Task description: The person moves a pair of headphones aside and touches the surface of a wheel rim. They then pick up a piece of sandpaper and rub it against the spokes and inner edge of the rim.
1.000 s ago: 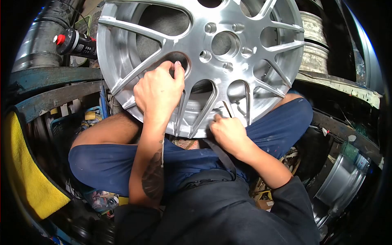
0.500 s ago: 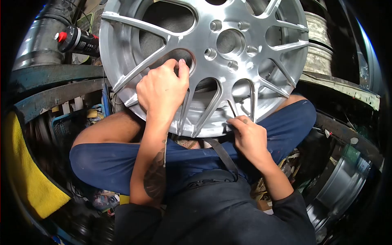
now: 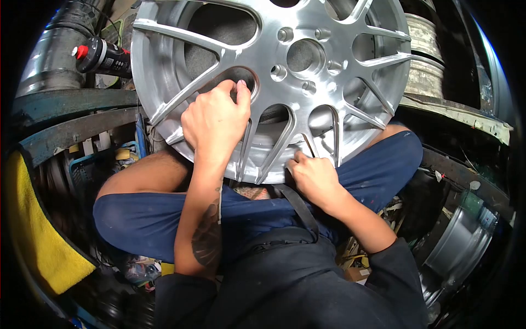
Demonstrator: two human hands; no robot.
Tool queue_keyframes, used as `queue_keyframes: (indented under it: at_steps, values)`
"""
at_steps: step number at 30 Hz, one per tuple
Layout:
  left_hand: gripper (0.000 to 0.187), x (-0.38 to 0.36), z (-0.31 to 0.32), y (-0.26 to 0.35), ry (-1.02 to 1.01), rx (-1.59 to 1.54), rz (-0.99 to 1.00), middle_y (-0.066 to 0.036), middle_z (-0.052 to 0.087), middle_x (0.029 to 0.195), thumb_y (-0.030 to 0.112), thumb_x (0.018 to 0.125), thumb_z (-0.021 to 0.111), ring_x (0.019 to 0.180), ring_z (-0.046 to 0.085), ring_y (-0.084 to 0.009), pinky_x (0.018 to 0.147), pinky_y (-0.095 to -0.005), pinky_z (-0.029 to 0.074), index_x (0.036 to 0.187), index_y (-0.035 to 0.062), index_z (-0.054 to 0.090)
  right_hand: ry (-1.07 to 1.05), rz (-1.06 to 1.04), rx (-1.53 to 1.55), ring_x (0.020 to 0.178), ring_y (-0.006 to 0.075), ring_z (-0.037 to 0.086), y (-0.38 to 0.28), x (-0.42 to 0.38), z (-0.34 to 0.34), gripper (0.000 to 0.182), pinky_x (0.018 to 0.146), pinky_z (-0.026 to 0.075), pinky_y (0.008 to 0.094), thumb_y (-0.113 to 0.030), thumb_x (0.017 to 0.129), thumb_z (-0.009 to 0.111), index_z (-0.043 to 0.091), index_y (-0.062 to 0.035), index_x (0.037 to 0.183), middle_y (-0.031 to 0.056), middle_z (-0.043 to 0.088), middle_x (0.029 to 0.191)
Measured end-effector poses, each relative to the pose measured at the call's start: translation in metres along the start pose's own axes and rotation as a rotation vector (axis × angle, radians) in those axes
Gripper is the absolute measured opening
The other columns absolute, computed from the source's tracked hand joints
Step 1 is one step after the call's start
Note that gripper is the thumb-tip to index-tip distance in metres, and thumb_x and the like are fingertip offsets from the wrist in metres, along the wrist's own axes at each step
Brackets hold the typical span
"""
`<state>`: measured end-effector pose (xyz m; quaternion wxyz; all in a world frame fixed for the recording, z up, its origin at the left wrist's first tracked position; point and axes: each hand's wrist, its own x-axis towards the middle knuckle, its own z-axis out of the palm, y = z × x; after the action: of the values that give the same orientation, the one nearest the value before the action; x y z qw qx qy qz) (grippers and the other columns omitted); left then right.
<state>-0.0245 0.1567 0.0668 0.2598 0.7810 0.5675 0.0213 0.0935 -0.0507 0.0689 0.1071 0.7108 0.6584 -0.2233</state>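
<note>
A large bare-metal wheel rim (image 3: 263, 55) with forked spokes leans over my lap, its face toward me. My left hand (image 3: 216, 118) is closed around a spoke left of the hub, its fingertips reaching into a window and partly hidden. At the lower edge of the wheel my right hand (image 3: 314, 178) has its fingers curled together against the rim, close to a forked spoke. Whatever those fingers hold, if anything, is hidden. Both forearms rest over my crossed legs in blue trousers (image 3: 142, 222).
A black bottle with a red cap (image 3: 107, 56) lies at the upper left beside a metal beam (image 3: 71, 104). A yellow cloth (image 3: 41, 230) hangs at left. More wheels stand at upper right (image 3: 424, 55) and lower right (image 3: 457, 249). A dark strap (image 3: 298, 205) hangs below the rim.
My right hand has slid left along the lower edge of the wheel. The wheel has shifted very slightly left in view, and my left hand keeps its place on it.
</note>
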Motion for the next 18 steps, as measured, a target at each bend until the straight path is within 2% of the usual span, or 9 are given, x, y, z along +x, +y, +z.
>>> queue_keyframes:
  at_steps: [2, 5, 10, 11, 13, 15, 16, 18]
  values:
    - [0.043, 0.001, -0.002, -0.001, 0.013, 0.003, 0.005, -0.022, 0.073, 0.077, 0.048, 0.098, 0.054, 0.078, 0.073, -0.0439, 0.072, -0.0532, 0.056, 0.090, 0.0121, 0.077, -0.048, -0.004, -0.054, 0.065, 0.0285, 0.074, 0.003, 0.002, -0.001, 0.012, 0.054, 0.058, 0.0411, -0.011, 0.081, 0.064, 0.071, -0.0024, 0.076, 0.0204, 0.070, 0.091]
    - [0.043, 0.002, 0.000, 0.001, 0.010, -0.010, 0.011, -0.022, 0.074, 0.079, 0.048, 0.098, 0.054, 0.079, 0.073, -0.0443, 0.073, -0.0532, 0.056, 0.093, 0.0125, 0.078, 0.014, -0.077, -0.009, 0.065, 0.0278, 0.074, -0.004, 0.010, 0.005, 0.013, 0.055, 0.058, 0.0400, -0.011, 0.080, 0.065, 0.071, -0.0025, 0.073, 0.0208, 0.070, 0.090]
    - [0.044, 0.003, 0.001, -0.001, -0.019, 0.000, -0.019, -0.021, 0.073, 0.078, 0.053, 0.098, 0.055, 0.084, 0.072, -0.0448, 0.075, -0.0531, 0.054, 0.102, 0.0169, 0.080, -0.050, 0.007, -0.040, 0.066, 0.0305, 0.074, -0.002, 0.004, 0.001, 0.014, 0.056, 0.059, 0.0416, -0.011, 0.080, 0.065, 0.071, -0.0011, 0.072, 0.0213, 0.070, 0.090]
    - [0.043, 0.004, 0.000, 0.001, -0.021, -0.005, -0.015, -0.022, 0.073, 0.078, 0.051, 0.098, 0.054, 0.084, 0.072, -0.0447, 0.075, -0.0534, 0.055, 0.100, 0.0162, 0.079, -0.007, -0.003, 0.040, 0.067, 0.0311, 0.074, -0.002, 0.006, 0.003, 0.011, 0.057, 0.058, 0.0426, -0.011, 0.079, 0.066, 0.072, -0.0017, 0.077, 0.0218, 0.070, 0.092]
    - [0.042, 0.002, -0.002, 0.001, -0.030, -0.013, -0.019, -0.023, 0.074, 0.080, 0.048, 0.099, 0.054, 0.083, 0.073, -0.0446, 0.076, -0.0540, 0.056, 0.097, 0.0149, 0.079, 0.025, 0.039, 0.104, 0.070, 0.0313, 0.073, -0.002, 0.001, -0.012, 0.008, 0.059, 0.058, 0.0430, -0.010, 0.079, 0.067, 0.072, -0.0061, 0.084, 0.0173, 0.071, 0.093]
    - [0.041, 0.001, -0.003, 0.000, -0.036, 0.007, -0.026, -0.022, 0.073, 0.079, 0.049, 0.098, 0.054, 0.083, 0.073, -0.0448, 0.074, -0.0535, 0.055, 0.099, 0.0164, 0.079, 0.178, 0.222, 0.203, 0.075, 0.0342, 0.072, 0.010, -0.018, -0.031, 0.016, 0.065, 0.058, 0.0424, -0.009, 0.083, 0.072, 0.075, -0.0099, 0.099, 0.0116, 0.072, 0.092]
    - [0.041, 0.001, -0.003, -0.001, -0.047, 0.015, -0.032, -0.022, 0.073, 0.079, 0.049, 0.098, 0.054, 0.082, 0.073, -0.0448, 0.074, -0.0535, 0.055, 0.099, 0.0170, 0.079, 0.191, 0.291, 0.274, 0.076, 0.0329, 0.072, 0.018, -0.028, -0.043, 0.015, 0.066, 0.056, 0.0419, -0.012, 0.089, 0.072, 0.076, -0.0084, 0.103, 0.0112, 0.072, 0.086]
    - [0.040, 0.003, -0.002, 0.002, -0.039, 0.014, -0.030, -0.021, 0.073, 0.078, 0.049, 0.098, 0.054, 0.082, 0.072, -0.0447, 0.074, -0.0534, 0.055, 0.099, 0.0179, 0.079, 0.142, 0.232, 0.428, 0.082, 0.0327, 0.072, 0.032, -0.046, -0.054, 0.009, 0.071, 0.056, 0.0408, -0.012, 0.093, 0.069, 0.074, -0.0069, 0.099, 0.0120, 0.073, 0.089]
